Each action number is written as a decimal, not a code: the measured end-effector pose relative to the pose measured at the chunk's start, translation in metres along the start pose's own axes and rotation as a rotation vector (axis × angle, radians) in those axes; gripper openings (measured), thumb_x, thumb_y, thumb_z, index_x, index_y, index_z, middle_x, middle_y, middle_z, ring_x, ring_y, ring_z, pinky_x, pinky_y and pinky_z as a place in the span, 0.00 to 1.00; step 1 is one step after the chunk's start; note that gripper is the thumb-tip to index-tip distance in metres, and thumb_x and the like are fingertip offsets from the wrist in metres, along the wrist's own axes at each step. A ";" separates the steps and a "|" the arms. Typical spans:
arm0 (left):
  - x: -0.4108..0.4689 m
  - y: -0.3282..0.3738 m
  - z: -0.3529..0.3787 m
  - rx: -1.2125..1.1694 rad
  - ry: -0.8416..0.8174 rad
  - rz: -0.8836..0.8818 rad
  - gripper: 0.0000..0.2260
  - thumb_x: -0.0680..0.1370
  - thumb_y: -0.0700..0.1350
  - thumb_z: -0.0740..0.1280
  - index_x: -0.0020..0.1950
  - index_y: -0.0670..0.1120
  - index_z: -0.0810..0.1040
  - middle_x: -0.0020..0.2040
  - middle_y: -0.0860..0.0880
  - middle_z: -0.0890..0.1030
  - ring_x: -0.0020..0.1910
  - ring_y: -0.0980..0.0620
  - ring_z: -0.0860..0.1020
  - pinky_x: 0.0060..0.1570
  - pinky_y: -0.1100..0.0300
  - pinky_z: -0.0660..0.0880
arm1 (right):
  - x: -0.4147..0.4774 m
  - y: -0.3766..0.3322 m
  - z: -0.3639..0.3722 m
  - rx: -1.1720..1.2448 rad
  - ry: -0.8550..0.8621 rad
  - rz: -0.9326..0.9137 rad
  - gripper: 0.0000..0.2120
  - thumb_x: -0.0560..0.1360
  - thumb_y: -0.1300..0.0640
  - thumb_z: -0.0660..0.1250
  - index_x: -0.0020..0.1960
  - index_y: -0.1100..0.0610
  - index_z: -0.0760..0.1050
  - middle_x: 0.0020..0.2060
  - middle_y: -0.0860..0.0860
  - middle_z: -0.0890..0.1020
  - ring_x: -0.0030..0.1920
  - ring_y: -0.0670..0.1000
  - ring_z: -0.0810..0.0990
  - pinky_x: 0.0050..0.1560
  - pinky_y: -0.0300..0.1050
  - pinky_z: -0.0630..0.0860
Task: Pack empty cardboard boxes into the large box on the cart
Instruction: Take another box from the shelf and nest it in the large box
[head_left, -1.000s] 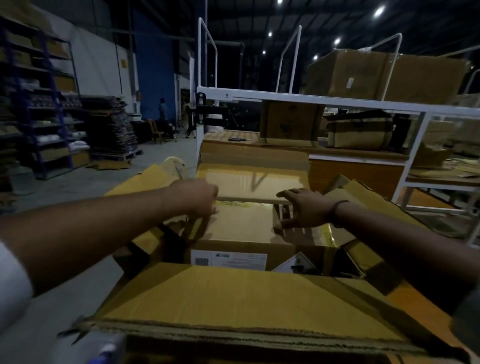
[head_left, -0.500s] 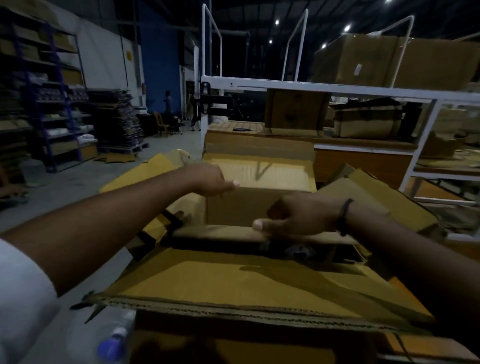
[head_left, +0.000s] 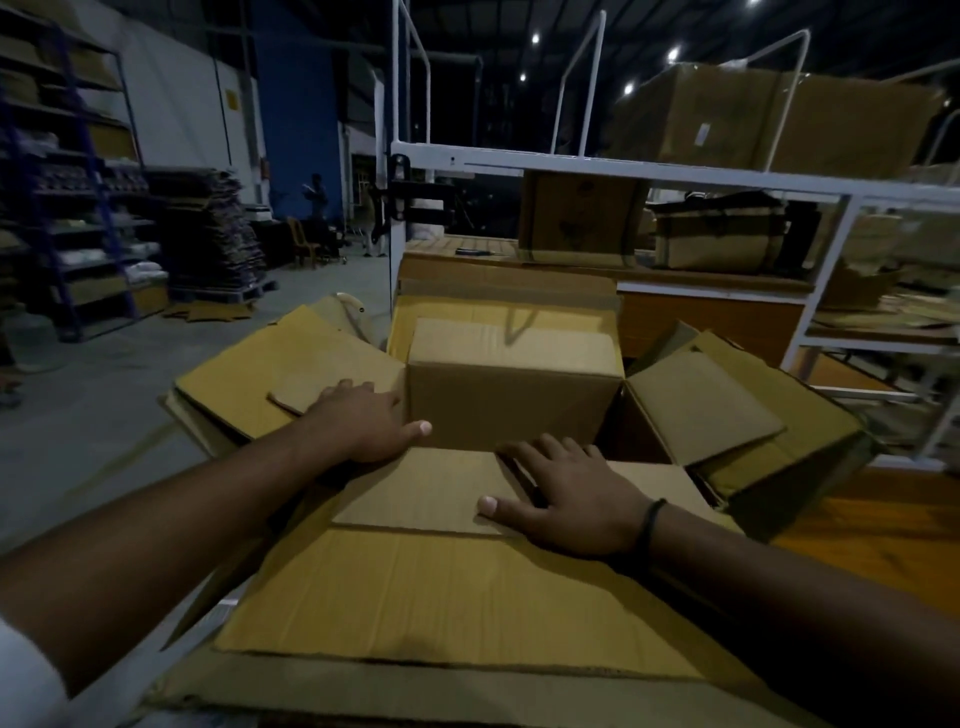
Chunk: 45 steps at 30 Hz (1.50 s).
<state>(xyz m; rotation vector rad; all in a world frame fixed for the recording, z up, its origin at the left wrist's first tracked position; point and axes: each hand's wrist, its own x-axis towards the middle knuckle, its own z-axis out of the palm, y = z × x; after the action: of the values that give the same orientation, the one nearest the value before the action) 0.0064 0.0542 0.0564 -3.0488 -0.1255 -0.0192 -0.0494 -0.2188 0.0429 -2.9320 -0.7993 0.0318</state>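
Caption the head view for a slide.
Left hand and right hand flat on open flaps of a small box inside the large box.

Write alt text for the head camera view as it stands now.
A person's left hand and right hand press flat on the folded-out flaps of a small open cardboard box sitting inside a large box whose flaps splay outward. Behind stands a white rack holding more cartons, in a dim warehouse.

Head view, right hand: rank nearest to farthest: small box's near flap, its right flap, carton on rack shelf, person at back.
1. near flap, under the right hand
2. right flap, just to its right
3. carton, ahead on the rack
4. person, far back left
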 end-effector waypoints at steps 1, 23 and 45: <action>0.002 -0.001 -0.003 0.003 -0.013 0.003 0.40 0.79 0.74 0.53 0.81 0.49 0.64 0.77 0.39 0.68 0.74 0.38 0.68 0.70 0.44 0.69 | -0.003 -0.004 0.001 -0.001 -0.003 -0.013 0.42 0.73 0.20 0.48 0.80 0.41 0.54 0.72 0.50 0.67 0.69 0.54 0.66 0.69 0.54 0.65; 0.113 0.052 -0.118 0.050 -0.138 0.136 0.29 0.79 0.62 0.68 0.73 0.44 0.74 0.71 0.44 0.77 0.69 0.41 0.75 0.68 0.42 0.73 | 0.132 0.069 -0.142 -0.420 -0.128 0.336 0.24 0.82 0.41 0.63 0.72 0.53 0.72 0.63 0.53 0.77 0.60 0.55 0.77 0.57 0.49 0.75; 0.176 0.082 0.030 -0.265 0.021 -0.071 0.37 0.81 0.71 0.52 0.84 0.59 0.41 0.85 0.49 0.37 0.82 0.35 0.37 0.75 0.32 0.37 | 0.254 0.146 0.008 -0.088 0.096 0.218 0.39 0.79 0.27 0.47 0.83 0.42 0.40 0.83 0.47 0.41 0.82 0.59 0.39 0.77 0.70 0.38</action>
<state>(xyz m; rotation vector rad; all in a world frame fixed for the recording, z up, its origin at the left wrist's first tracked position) 0.1893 -0.0099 0.0218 -3.3050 -0.2485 -0.0786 0.2431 -0.2138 0.0214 -3.0621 -0.4774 -0.1288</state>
